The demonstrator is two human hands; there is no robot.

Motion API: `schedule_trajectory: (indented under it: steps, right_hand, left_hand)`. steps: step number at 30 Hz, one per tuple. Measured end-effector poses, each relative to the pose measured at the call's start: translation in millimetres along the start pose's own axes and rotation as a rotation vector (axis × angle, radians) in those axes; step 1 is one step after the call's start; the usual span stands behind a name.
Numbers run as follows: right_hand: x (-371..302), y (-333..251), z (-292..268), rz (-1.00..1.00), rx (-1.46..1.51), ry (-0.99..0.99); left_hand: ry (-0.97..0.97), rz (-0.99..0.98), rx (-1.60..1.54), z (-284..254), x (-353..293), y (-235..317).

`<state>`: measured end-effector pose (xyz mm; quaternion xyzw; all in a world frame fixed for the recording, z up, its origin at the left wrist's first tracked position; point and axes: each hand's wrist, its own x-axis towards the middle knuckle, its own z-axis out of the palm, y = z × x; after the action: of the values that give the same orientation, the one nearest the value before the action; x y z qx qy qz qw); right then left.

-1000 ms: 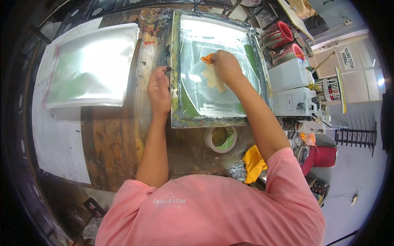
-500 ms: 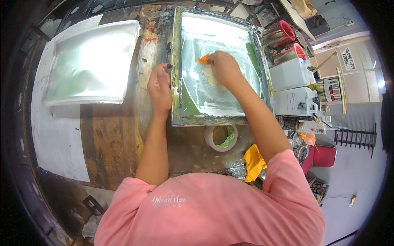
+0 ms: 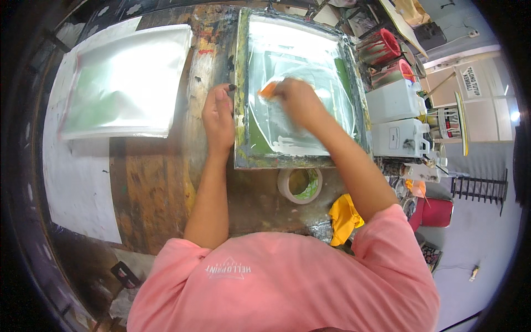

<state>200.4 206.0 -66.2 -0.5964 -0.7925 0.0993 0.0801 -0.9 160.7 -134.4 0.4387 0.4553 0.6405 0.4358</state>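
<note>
My right hand (image 3: 298,102) is closed on an orange cloth (image 3: 267,89), pressed against the mesh of a screen printing frame (image 3: 301,161). The hand is a little blurred. White smears and streaks cover the green and pale mesh, thickest along its far end and near edge. Along the frame's left side, my left hand (image 3: 219,119) is closed with its thumb up, gripping the edge. A dark spot shows by its fingertips; whether it is a stained finger or a small object is unclear.
Left lies a stack of clear plastic sheets (image 3: 124,83) on white paper (image 3: 80,188). A tape roll (image 3: 300,185) and a yellow cloth (image 3: 345,218) lie nearer me. White jugs (image 3: 394,99) and red-stained tubs (image 3: 380,47) crowd the right side.
My right hand has moved slightly left and nearer to me with the orange cloth across the mesh. A pale yellowish shape beneath the hand no longer shows. My left hand keeps its place.
</note>
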Motion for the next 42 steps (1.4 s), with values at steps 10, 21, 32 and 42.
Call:
schedule_trajectory:
  steps: [10, 21, 32, 42]
  right_hand:
    - [4.5, 20.6, -8.4, 0.201, 0.145, -0.014]
    - [-70.2, 47.3, -18.5, 0.245, -0.092, 0.061]
    - [-73.6, -5.5, 12.0, -0.182, 0.044, 0.053]
    - [-49.9, 120.1, -24.7, 0.184, -0.128, 0.182]
  left_hand:
    - [0.003, 0.017, 0.107, 0.5, 2.1, -4.0]
    - [0.012, 0.005, 0.079, 0.7, 1.4, -6.4]
    - [-0.007, 0.015, 0.06, -1.9, 3.6, -4.7]
    - [-0.012, 0.022, 0.078, -1.5, 6.0, -8.2]
